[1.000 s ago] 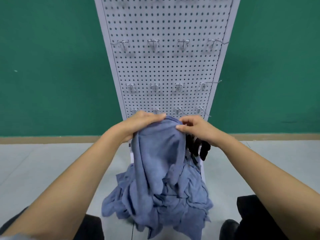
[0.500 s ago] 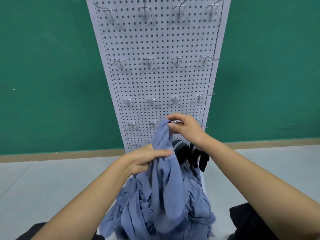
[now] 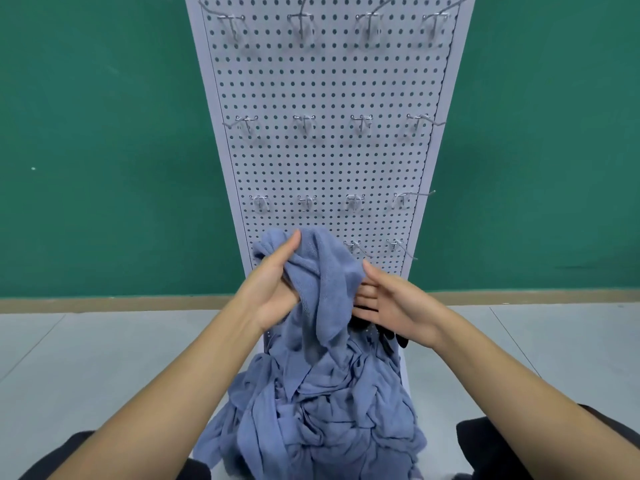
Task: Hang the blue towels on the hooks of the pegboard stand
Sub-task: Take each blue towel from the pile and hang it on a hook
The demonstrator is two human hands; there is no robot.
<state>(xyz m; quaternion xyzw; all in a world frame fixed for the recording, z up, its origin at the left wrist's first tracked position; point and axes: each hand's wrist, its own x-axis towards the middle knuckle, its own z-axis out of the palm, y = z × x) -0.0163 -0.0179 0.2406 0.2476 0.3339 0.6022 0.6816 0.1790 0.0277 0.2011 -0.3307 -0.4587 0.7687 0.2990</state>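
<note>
A white pegboard stand (image 3: 329, 157) rises in front of me, with rows of bare metal hooks (image 3: 356, 200). I hold one blue towel (image 3: 322, 271) up against the board's lower part. My left hand (image 3: 273, 285) grips the towel's bunched top left, thumb pointing up. My right hand (image 3: 391, 299) is at the towel's right edge, fingers under the cloth and thumb on top. A heap of blue towels (image 3: 318, 410) lies at the foot of the stand, below my hands.
A green wall (image 3: 104, 150) stands behind the board, with a tan skirting strip along the grey floor (image 3: 86, 358). Some dark items (image 3: 393, 339) hang low on the board behind my right hand. My dark-clothed knees (image 3: 485, 441) flank the heap.
The view tilted up, showing more hook rows. My left hand rose from mid-towel to grip the bunched top. My right hand let go of the top end and dropped to the right edge.
</note>
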